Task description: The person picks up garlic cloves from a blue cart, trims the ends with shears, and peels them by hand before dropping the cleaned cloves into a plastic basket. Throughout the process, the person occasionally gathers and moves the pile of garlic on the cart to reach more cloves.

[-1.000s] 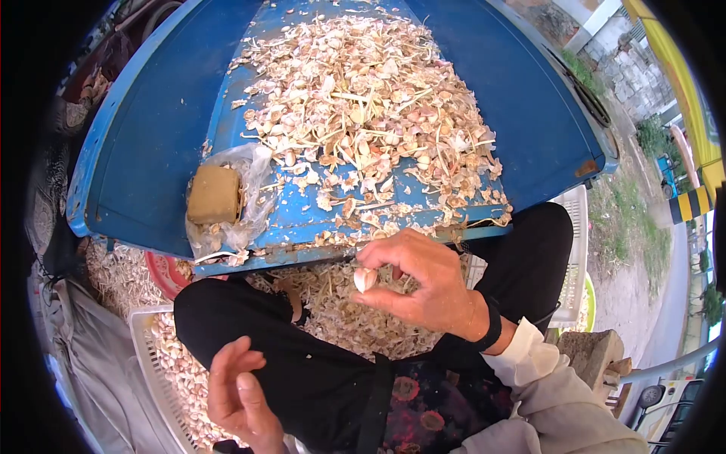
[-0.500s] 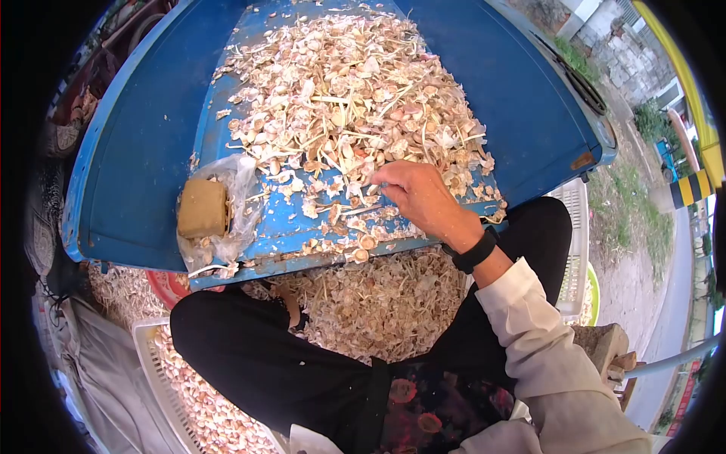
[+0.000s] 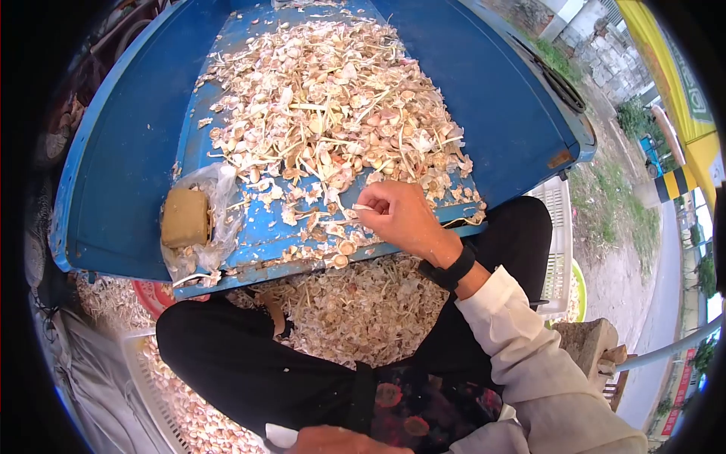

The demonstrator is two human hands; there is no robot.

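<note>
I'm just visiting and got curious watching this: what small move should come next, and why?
Probably lift the right hand slightly, fingertips together: it seems to pinch a small pale piece near the garlic pile, where it could get lost if dropped.

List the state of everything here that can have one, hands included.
Right hand: pinching a pale sliver
Left hand: cut off by lower edge
Garlic heap: loose, mixed with skins
Plastic bag: crumpled, touching tan block
White crate, lower left: holding loose cloves
Black wristband: fastened, right wrist
</note>
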